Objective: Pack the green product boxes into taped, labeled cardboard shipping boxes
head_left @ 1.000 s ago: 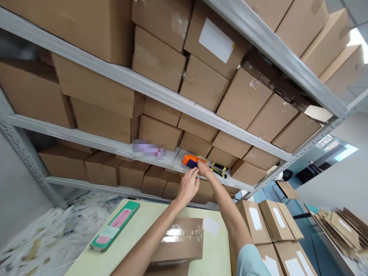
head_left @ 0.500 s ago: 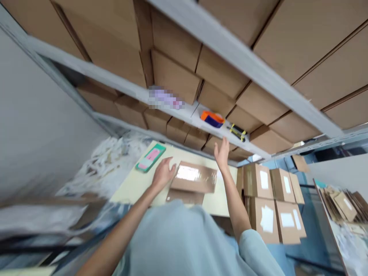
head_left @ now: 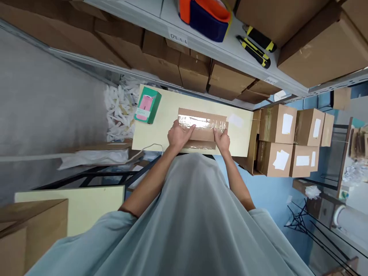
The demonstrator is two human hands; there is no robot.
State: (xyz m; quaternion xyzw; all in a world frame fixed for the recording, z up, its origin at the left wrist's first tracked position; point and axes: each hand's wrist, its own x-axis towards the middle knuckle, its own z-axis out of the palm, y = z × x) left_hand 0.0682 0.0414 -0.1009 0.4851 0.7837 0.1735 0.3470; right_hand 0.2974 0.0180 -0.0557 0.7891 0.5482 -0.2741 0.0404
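A small brown cardboard box (head_left: 202,135) with shiny clear tape across its top lies on the cream tabletop (head_left: 161,134). My left hand (head_left: 178,136) holds its left end, thumb on top. At the right end, my right hand (head_left: 222,141) grips it the same way. Another taped cardboard piece (head_left: 201,145) shows under its near edge; whether the two are joined I cannot tell. To the left stands a green box with a pink panel (head_left: 146,105). Beyond the right hand, a pale slip of paper (head_left: 235,120) lies on the table.
Over the table's far side runs a metal shelf (head_left: 201,46) bearing cartons, an orange and dark blue tape roll (head_left: 205,19) and yellow-black utility knives (head_left: 255,48). Labelled cartons (head_left: 277,124) are stacked at the right. White paper strips (head_left: 119,115) are heaped left.
Both hands have come down onto the cardboard box and taken hold of its ends. My right hand was raised near the shelf before. The view has tilted downward.
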